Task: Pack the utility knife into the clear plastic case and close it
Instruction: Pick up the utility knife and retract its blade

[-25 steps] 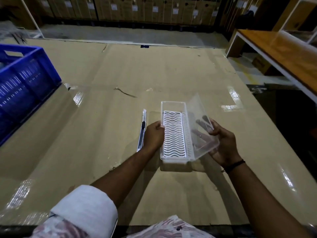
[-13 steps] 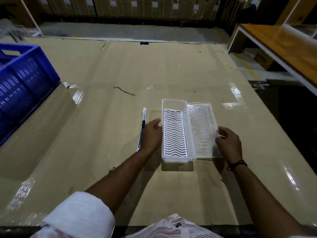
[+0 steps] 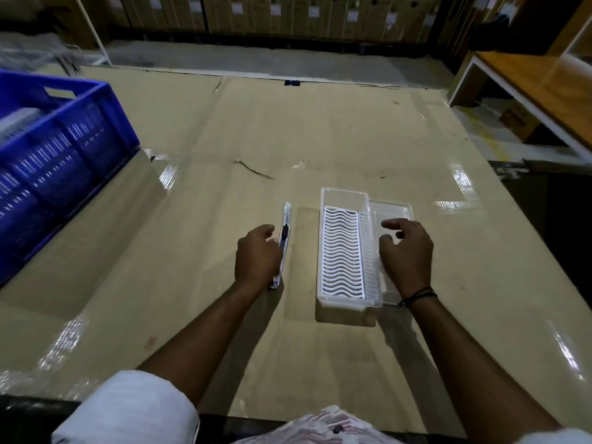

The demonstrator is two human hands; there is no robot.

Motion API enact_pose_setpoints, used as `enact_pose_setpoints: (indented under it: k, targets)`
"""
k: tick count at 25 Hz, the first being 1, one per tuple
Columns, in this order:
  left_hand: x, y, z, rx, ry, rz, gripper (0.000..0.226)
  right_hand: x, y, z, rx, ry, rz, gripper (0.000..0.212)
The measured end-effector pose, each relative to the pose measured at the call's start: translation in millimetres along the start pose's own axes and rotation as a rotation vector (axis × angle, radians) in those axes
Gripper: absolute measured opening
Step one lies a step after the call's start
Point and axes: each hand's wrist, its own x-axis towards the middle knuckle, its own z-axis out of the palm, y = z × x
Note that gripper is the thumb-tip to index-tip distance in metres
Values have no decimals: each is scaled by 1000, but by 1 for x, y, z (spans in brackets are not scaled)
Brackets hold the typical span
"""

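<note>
The utility knife (image 3: 284, 243), long axis parallel to the open clear plastic case (image 3: 342, 251), lies beside it under the loosely curled left hand (image 3: 256, 254), contact unclear; the right hand (image 3: 405, 254) hovers open, empty.

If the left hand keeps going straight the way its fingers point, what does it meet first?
The left hand points forward and slightly right, and its fingers already look to be at the utility knife. So it meets the knife first, with the clear case beyond; whether they touch is unclear.

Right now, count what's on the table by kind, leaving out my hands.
Utility knife: 1
Clear plastic case, lid open: 1
Blue crate: 1
Total: 3
</note>
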Motion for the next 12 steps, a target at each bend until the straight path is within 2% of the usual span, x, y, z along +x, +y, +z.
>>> enact_pose_setpoints:
  k: [4, 7, 9, 12]
  targets:
    - [0, -11, -2, 247, -12, 52, 36, 5, -32, 28, 15, -47, -125, 27]
    - [-1, -11, 2, 450, -74, 51, 45, 6, -58, 53, 0, -112, -207, 26]
    - [0, -7, 4, 528, -74, 54, 49, 5, -76, 68, -11, -173, -229, 28]
    - [3, -1, 4, 573, -93, 36, 39, -1, -90, 88, -36, -253, -240, 29]
